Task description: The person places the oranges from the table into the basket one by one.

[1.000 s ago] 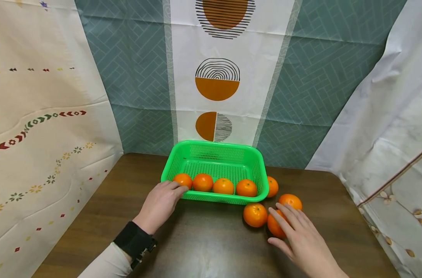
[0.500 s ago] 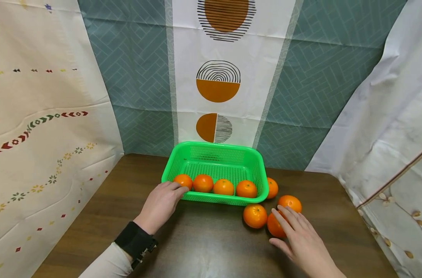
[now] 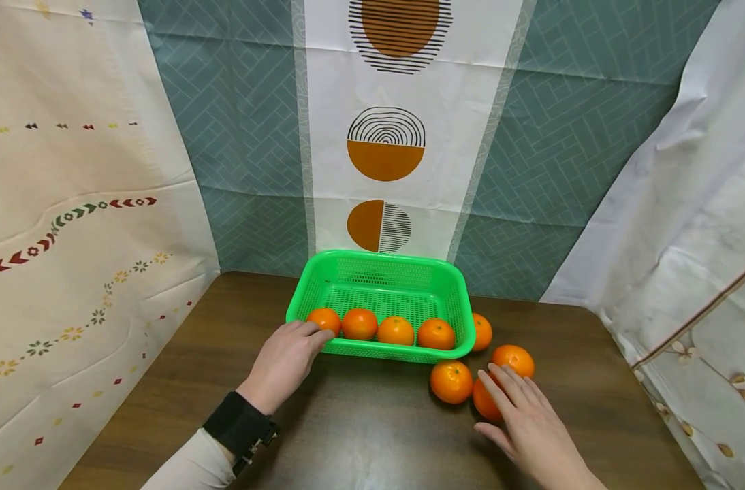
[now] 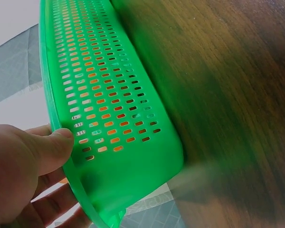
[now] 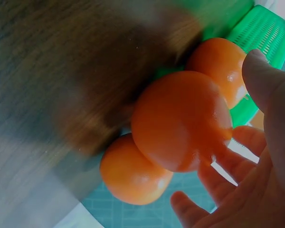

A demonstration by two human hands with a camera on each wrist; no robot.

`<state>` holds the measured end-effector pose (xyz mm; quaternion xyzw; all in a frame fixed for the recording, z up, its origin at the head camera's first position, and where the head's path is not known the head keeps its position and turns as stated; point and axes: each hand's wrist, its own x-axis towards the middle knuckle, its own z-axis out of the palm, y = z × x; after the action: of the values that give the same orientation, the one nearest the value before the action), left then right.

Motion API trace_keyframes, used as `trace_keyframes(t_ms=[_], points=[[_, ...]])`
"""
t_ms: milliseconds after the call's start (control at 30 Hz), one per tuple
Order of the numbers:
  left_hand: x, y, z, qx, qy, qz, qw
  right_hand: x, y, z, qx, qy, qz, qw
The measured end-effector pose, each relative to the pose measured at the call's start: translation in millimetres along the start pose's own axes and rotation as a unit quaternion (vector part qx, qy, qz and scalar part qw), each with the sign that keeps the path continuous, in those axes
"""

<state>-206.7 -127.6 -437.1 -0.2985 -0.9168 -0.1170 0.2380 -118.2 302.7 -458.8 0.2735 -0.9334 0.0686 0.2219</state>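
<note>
A green mesh basket stands on the brown table, with several oranges in a row along its near wall. My left hand pinches the basket's near left corner. The left wrist view shows the thumb on the outside of the rim and the fingers inside. My right hand lies with spread fingers over one orange on the table, right of the basket. In the right wrist view this orange sits before the palm, between fingers and thumb.
More loose oranges lie close by: one left of the hand, one behind it and one against the basket's right wall. Patterned cloth hangs behind the table and on both sides.
Hardly anything differs: my right hand stays over the same orange, its fingers settling slightly, and my left hand keeps its hold on the basket corner.
</note>
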Motion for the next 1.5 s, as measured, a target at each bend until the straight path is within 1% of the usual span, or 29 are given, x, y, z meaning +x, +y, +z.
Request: trace_keyframes(t_ms=[367,667,933,1167,1333,1500], points=[[-0.9,-0.7,2.0,0.0,-0.003,-0.005,1.0,-2,1,7,-0.004,-0.019,0.016,1.0],[-1.3,0.0,1.1,0.003,-0.004,-0.005,1.0,-2,3,11,0.002,-0.044,0.039,0.998],[-0.5,0.8,0.4,0.003,0.005,0.002,1.0,-1,5,15,-0.003,-0.036,0.032,0.999],[-1.1,0.1,0.2,0.009,0.003,0.001,1.0,1,6,16,-0.004,-0.031,0.022,0.999],[-1.6,-0.3,0.6,0.009,0.002,0.001,1.0,2,7,17,-0.008,-0.035,0.024,0.999],[-1.2,-0.7,1.8,0.006,0.004,0.003,1.0,2,8,18,-0.008,-0.03,0.025,0.999]])
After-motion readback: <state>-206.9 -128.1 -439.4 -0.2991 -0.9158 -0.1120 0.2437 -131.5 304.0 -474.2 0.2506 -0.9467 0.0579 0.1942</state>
